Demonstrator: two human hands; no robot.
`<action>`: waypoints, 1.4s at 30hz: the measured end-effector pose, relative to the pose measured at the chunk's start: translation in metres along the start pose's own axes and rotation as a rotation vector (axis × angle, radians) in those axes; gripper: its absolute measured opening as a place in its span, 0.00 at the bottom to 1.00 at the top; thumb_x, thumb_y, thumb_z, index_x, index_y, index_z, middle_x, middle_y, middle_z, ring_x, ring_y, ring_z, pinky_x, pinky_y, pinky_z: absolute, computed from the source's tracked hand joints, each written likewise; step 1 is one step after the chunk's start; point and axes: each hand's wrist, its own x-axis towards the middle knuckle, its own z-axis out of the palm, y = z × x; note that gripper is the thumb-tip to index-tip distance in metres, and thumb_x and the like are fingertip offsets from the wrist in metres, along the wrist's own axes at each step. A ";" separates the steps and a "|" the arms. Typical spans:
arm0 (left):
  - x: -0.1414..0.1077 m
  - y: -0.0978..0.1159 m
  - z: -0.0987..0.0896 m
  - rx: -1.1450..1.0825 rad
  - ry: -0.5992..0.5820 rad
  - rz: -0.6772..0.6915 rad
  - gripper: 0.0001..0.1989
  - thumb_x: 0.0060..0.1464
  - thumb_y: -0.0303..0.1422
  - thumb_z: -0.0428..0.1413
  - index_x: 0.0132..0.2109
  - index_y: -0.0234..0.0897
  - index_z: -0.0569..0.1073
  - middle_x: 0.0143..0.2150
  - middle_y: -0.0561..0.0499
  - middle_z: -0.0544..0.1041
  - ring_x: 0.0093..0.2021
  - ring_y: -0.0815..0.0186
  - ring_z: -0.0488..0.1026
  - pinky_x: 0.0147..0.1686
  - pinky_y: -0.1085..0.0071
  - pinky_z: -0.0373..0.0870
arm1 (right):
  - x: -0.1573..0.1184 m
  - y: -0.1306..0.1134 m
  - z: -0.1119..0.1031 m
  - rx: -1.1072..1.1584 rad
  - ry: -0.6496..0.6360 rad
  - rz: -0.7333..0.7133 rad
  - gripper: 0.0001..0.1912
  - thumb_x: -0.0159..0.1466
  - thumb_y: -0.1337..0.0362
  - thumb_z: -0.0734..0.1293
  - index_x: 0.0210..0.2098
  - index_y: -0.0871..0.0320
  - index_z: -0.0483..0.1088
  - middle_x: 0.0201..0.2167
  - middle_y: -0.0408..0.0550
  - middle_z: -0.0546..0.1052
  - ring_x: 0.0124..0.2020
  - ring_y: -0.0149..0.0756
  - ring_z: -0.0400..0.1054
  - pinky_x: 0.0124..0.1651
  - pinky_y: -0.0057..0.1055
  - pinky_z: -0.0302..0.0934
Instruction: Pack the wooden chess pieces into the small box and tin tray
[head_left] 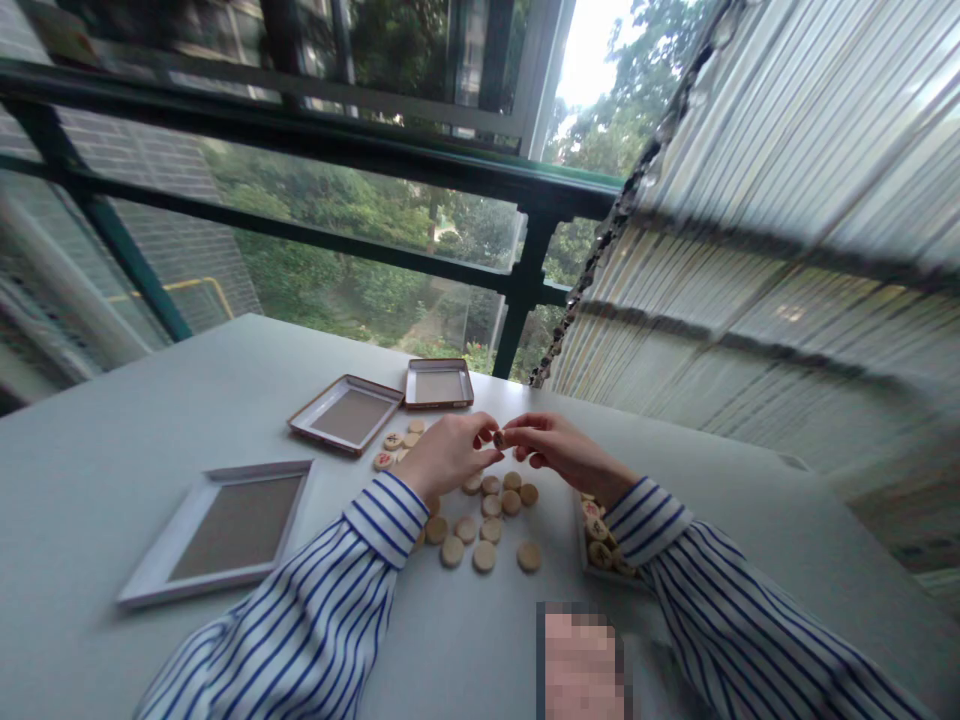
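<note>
A round wooden Chinese chess piece [499,439] with a dark mark is up between my two hands above the table. My right hand [562,450] pinches it at its right side with thumb and fingertips. From the other side, the thumb and index finger of my left hand [454,452] close around its edge. Below the hands lie several plain-faced pieces [484,557], loosely spread. Left of my left hand, a few pieces show characters, among them a red-marked piece [384,460]. Under my right wrist, an open box [582,545] holds several more pieces, partly hidden by the sleeve.
On the white table [480,650] stand three shallow trays or lids: a large white one [292,510] at left, a brown-edged one [390,393] farther back, and a smaller one [439,404] beside it. A green railing [337,240] and a ribbed curtain [712,330] border the table.
</note>
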 end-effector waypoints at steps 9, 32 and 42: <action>0.000 0.004 -0.003 0.014 0.009 0.034 0.12 0.50 0.38 0.52 0.39 0.36 0.72 0.31 0.50 0.75 0.30 0.68 0.70 0.29 0.75 0.65 | 0.001 0.004 0.001 -0.015 0.044 -0.021 0.10 0.53 0.60 0.67 0.32 0.61 0.71 0.23 0.43 0.72 0.23 0.24 0.64 0.22 0.21 0.50; 0.006 -0.022 0.001 -0.385 -0.059 -0.070 0.14 0.47 0.34 0.56 0.42 0.33 0.69 0.37 0.45 0.77 0.37 0.65 0.74 0.36 0.71 0.70 | 0.007 0.015 0.005 -0.447 0.026 -0.410 0.17 0.57 0.57 0.64 0.41 0.62 0.69 0.27 0.46 0.73 0.26 0.27 0.63 0.27 0.24 0.57; -0.006 -0.011 -0.014 0.340 -0.269 -0.053 0.12 0.44 0.35 0.54 0.38 0.39 0.74 0.35 0.47 0.77 0.36 0.61 0.73 0.32 0.72 0.65 | 0.011 0.024 0.003 -0.923 0.085 -0.369 0.12 0.57 0.58 0.63 0.35 0.58 0.71 0.28 0.46 0.74 0.26 0.28 0.64 0.29 0.24 0.54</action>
